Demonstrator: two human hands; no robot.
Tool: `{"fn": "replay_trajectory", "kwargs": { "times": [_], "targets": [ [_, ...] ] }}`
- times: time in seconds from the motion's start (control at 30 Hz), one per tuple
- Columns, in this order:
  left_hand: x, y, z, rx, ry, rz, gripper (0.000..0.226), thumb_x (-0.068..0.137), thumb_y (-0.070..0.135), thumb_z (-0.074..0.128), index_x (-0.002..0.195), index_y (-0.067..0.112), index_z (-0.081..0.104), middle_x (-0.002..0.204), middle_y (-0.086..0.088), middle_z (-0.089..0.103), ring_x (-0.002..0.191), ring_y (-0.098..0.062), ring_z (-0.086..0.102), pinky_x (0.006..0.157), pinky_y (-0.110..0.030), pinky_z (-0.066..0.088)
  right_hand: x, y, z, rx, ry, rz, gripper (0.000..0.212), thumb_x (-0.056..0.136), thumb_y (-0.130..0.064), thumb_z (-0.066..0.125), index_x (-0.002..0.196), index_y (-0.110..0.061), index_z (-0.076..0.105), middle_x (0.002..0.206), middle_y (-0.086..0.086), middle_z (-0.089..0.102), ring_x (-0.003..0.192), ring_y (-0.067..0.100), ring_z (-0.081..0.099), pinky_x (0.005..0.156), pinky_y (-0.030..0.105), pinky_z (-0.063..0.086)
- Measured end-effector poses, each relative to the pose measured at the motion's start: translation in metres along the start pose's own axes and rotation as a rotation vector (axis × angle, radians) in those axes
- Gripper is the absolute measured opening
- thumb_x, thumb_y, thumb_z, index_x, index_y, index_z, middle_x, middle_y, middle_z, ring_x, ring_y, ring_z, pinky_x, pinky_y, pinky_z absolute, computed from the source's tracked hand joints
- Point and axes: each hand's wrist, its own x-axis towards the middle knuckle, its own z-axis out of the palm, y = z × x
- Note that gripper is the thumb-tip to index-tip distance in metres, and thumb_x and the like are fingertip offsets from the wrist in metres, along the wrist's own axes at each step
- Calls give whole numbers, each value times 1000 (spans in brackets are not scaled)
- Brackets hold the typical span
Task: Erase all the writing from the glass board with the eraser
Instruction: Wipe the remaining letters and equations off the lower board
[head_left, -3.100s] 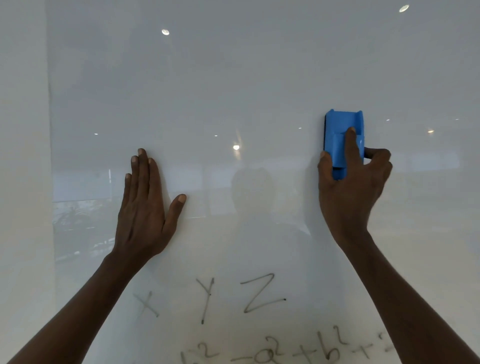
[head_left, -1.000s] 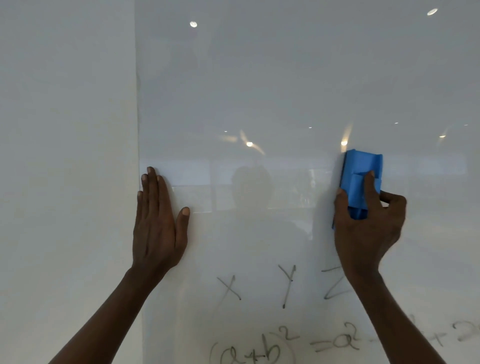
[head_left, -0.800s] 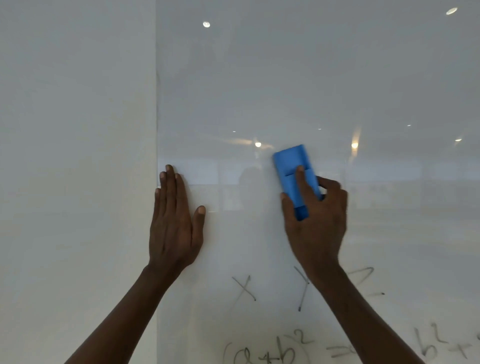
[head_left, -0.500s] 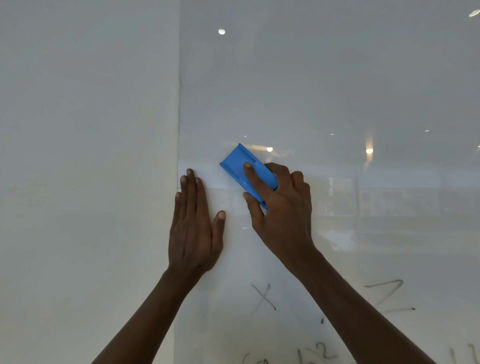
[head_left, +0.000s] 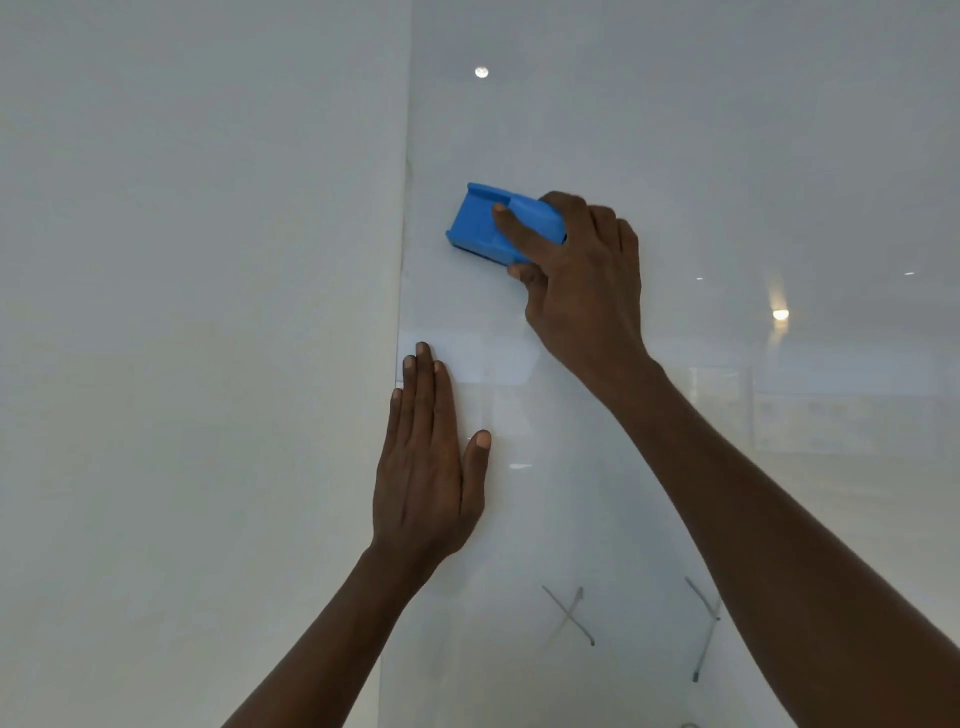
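Note:
My right hand (head_left: 582, 280) grips a blue eraser (head_left: 480, 223) and holds it flat against the glass board (head_left: 727, 156), close to the board's left edge. My left hand (head_left: 426, 467) lies flat on the glass below the eraser, fingers straight and pointing up. Lower down, a dark handwritten X (head_left: 569, 616) shows on the board. Beside it a Y (head_left: 704, 626) is partly covered by my right forearm.
A plain white wall (head_left: 197, 364) fills the left half of the view, meeting the board along a vertical edge. The glass reflects ceiling lights (head_left: 780, 314) and a room behind me.
My right hand has carried the eraser up and left across the board, tilting it until it sits near the left edge. My left hand stays flat on the glass. The view has shifted left.

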Motion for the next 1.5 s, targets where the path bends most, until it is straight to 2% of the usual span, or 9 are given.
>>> {"fn": "replay_trajectory", "kwargs": {
  "times": [0.23,0.4,0.67,0.93,1.07,1.13,1.33,1.5],
  "targets": [
    [0,-1,-1,20,1,18,69,108,38,28,164,3,9,174,-11,3,162,-22,1,131,-32,3,47,13,6,5,-10,36,47,98,-28,51,144,-36,45,141,2,47,120,25,45,102,34,30],
    [0,-2,-2,-23,-3,23,69,108,39,25,163,2,8,174,-12,3,162,-21,0,131,-34,4,40,12,-1,50,-86,2,49,96,-26,56,143,-37,46,141,3,47,120,26,44,104,34,29],
    [-21,-8,-4,-31,-20,61,80,108,54,19,162,-5,6,173,-18,-1,162,-28,0,132,-39,6,-67,-10,-15,56,-134,-76,51,90,-22,64,139,-29,54,135,9,55,113,30,51,98,41,37],
    [-75,-10,-1,16,-107,54,80,108,54,20,163,1,-1,173,-16,-4,162,-29,-1,131,-38,4,-164,-27,-24,18,-187,-81,51,94,-24,55,144,-26,48,136,9,53,119,29,48,100,42,37],
    [-97,-9,0,16,-157,50,81,107,56,20,163,-2,3,173,-17,-3,162,-30,0,132,-39,3,-198,-30,-30,-21,-223,-77,53,95,-24,54,146,-27,43,137,8,52,119,28,48,100,41,36],
    [-107,-8,0,-14,-167,42,79,108,52,21,163,-2,4,173,-16,-4,162,-29,-1,131,-38,2,-215,-32,-34,-27,-235,-70,55,94,-21,57,146,-28,43,137,8,52,118,28,49,100,41,36],
    [-129,-8,-1,-53,-160,50,69,105,25,33,162,-1,5,173,-11,-2,162,-23,-2,131,-36,3,-264,-37,-43,-17,-255,-42,64,87,-15,69,145,-29,45,137,7,53,116,28,51,100,41,37],
    [-144,-8,2,1,-136,46,63,105,21,33,159,-7,15,171,-16,4,162,-22,-1,131,-37,5,-306,-41,-51,28,-287,-13,70,86,-12,64,149,-23,36,138,5,49,116,26,50,102,38,35]
  ]
}}
